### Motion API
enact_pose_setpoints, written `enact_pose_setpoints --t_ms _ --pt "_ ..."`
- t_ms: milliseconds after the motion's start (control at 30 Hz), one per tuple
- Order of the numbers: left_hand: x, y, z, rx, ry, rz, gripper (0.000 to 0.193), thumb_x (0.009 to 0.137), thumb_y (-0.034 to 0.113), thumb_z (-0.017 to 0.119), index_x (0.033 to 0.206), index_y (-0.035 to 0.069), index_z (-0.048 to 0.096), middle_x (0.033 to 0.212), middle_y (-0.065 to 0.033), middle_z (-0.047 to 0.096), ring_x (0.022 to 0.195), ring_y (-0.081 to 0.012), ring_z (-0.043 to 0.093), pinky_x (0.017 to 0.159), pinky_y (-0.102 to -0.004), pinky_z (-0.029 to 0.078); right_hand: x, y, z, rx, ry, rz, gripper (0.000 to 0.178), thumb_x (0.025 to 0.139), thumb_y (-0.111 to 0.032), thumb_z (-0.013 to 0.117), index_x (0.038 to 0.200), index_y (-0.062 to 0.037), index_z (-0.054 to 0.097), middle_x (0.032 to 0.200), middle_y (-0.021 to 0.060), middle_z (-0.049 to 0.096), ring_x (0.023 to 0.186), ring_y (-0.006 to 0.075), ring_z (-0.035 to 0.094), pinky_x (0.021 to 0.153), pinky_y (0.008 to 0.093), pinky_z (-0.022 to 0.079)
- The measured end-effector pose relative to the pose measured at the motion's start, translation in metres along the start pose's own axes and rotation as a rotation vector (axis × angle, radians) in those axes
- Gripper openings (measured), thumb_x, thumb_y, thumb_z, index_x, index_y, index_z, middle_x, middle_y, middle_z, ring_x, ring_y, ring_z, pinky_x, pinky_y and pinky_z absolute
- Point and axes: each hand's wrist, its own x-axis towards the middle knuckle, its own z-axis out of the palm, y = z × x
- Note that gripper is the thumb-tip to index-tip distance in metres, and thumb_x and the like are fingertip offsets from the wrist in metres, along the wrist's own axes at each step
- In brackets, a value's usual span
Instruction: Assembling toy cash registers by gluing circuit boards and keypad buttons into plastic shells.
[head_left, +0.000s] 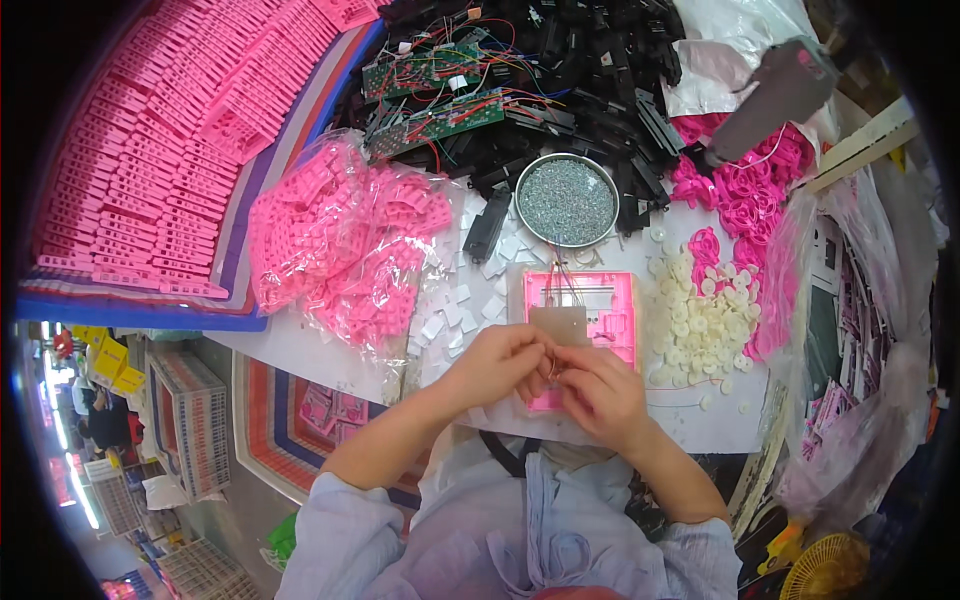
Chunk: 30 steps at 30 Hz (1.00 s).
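Note:
A pink plastic housing [622, 318] lies on the white table in front of me. Over its left part sits a brown circuit board [560, 322] with thin wires [563, 287] running up from its far edge. My left hand [507, 362] and my right hand [603, 393] meet at the board's near edge. The fingers of both hands are pinched together there. Whatever lies between the fingertips is too small and too covered to name; thin wires seem to be close by.
A round tin of small screws [567, 200] stands beyond the housing. White round parts [705, 325] are heaped at right, white square pieces [460, 318] at left. Bagged pink parts [335, 240], black parts [600, 70], wired green boards [440, 120] and magenta cords [755, 165] surround the work spot.

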Motion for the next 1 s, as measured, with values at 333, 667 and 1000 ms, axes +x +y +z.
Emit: enact_pose_setpoints --t_ms 333,667,1000 --pt "0.004 0.009 -0.006 0.153 -0.164 0.022 0.022 0.096 0.018 0.069 0.109 0.000 0.064 0.088 -0.0043 0.068 0.067 -0.0059 0.063 0.054 -0.0217 0.051 0.005 -0.003 -0.007 -0.039 0.043 0.075 0.023 0.070 0.003 0.077 0.090 -0.0021 0.066 0.104 0.0122 0.068 0.091 0.0300 0.064 0.074 0.0384 0.053" --pt "0.004 0.002 -0.004 0.204 -0.048 0.061 0.014 0.094 0.008 0.067 0.104 -0.001 0.066 0.085 -0.0041 0.067 0.070 -0.0066 0.064 0.059 -0.0219 0.052 -0.004 0.000 0.001 0.078 0.058 0.168 0.019 0.075 0.003 0.075 0.091 -0.0016 0.066 0.099 0.0111 0.070 0.083 0.0270 0.067 0.069 0.0342 0.055" --pt "0.007 0.024 -0.014 0.257 -0.137 -0.010 0.014 0.092 0.013 0.071 0.098 0.000 0.068 0.083 -0.0045 0.070 0.076 -0.0115 0.070 0.061 -0.0238 0.053 -0.007 0.003 0.003 -0.039 -0.031 -0.058 0.023 0.072 -0.003 0.079 0.091 -0.0032 0.067 0.101 0.0081 0.068 0.086 0.0281 0.067 0.067 0.0357 0.055"
